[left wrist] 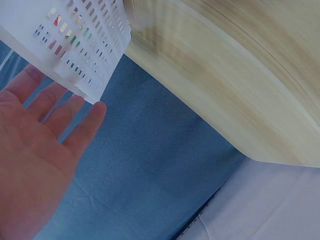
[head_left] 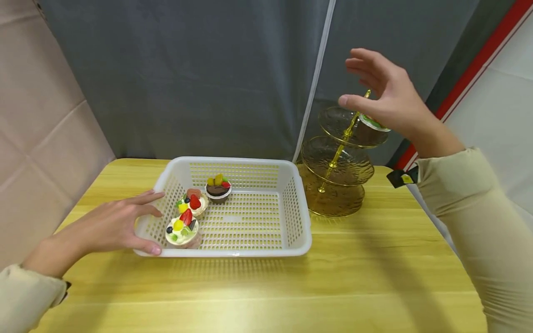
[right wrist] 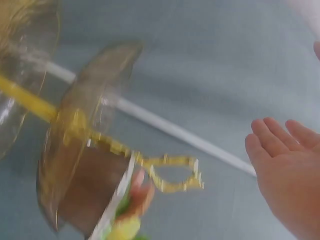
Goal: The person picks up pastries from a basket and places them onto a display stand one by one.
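Observation:
My left hand [head_left: 112, 224] rests at the left rim of a white perforated plastic basket [head_left: 233, 254], its fingers spread along the edge. Inside the basket's left part sit a chocolate cupcake [head_left: 218, 190] and two cream cupcakes topped with fruit, one cream cupcake [head_left: 182, 231] nearest the front. To the right, a three-tier cake stand [head_left: 333, 165] with a gold stem holds a brown cupcake [head_left: 370, 132] on its top tier. My right hand [head_left: 385, 88] hovers above that tier with nothing in it, thumb and fingers apart. In the right wrist view the hand is clear of the cupcake [right wrist: 95, 185].
Everything stands on a light wooden table [head_left: 258, 296]. A grey curtain [head_left: 187, 78] with a pale vertical strip hangs behind it. A pale padded wall [head_left: 46, 115] is at the left, and a white panel with a red edge [head_left: 487, 60] at the right.

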A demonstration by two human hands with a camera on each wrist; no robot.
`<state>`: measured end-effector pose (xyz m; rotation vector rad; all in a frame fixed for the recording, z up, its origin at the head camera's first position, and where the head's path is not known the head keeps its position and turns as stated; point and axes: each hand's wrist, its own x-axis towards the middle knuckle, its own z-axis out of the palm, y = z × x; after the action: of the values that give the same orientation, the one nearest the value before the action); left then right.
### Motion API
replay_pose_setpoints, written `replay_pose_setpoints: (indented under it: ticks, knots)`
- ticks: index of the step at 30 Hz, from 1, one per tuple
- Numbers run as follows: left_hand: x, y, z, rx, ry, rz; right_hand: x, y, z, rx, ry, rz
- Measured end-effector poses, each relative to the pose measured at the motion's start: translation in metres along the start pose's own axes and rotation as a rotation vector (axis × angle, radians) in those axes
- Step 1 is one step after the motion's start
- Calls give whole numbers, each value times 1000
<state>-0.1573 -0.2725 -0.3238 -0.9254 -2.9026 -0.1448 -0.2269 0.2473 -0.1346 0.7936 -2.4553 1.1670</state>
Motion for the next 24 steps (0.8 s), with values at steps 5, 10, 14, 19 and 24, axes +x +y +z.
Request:
replay_pose_setpoints:
  ticks: [5,10,14,19,24]
  knots:
    - [-1,0,0,-6,-3,-1,6,-3,21,-2,-67,-31]
    - [-1,-1,0,-3,4,3,9,0,39,-8,-128,-34]
    - [-1,0,-1,-2,3,1,12,6,56,4,-174,-40]
    - [-1,0,-1,-6,-1,0,15,15,76,24,-232,-36]
    - [-2,-1,-1,-9,-3,2,17,19,97,33,-281,-45]
